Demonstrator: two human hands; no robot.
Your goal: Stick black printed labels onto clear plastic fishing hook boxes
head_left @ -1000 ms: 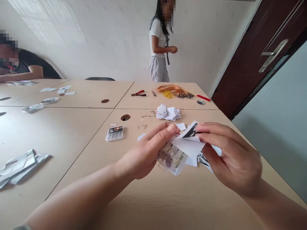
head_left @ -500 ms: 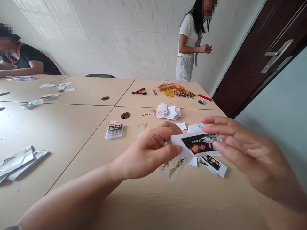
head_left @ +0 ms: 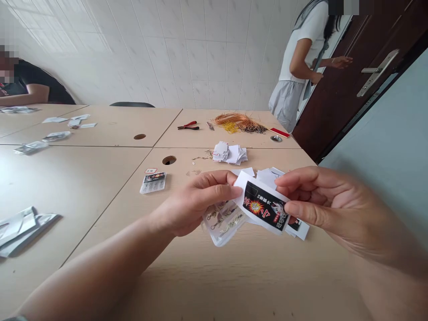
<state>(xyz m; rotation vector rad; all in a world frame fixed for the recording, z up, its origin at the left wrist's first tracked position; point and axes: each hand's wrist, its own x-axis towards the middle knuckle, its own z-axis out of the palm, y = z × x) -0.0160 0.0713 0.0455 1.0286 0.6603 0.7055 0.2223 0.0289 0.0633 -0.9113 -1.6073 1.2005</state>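
Observation:
My left hand [head_left: 197,203] is closed round a clear plastic box [head_left: 219,234] with small metal fittings, some with rings, inside. Its thumb also presses on the left end of a printed label card [head_left: 264,206], white with a black panel and an orange burst. Between thumb and fingers, my right hand [head_left: 329,207] pinches the card's right end. The card is tilted and partly covers the box. Beneath it on the table lie more printed cards [head_left: 302,229], partly hidden by the card and my right hand.
A similar clear box [head_left: 153,183] lies left of my hands. Beyond are white cards [head_left: 230,152], red-handled pliers [head_left: 188,126] and a copper-coloured wire bundle [head_left: 234,119]. Silver packets [head_left: 30,229] lie at left. One person [head_left: 306,58] stands by the door [head_left: 351,67]; another [head_left: 36,87] sits far left.
The label card has turned to lie more flatly across the box, and my right fingers have closed on its end. The box has tilted. The standing person has moved right, towards the door.

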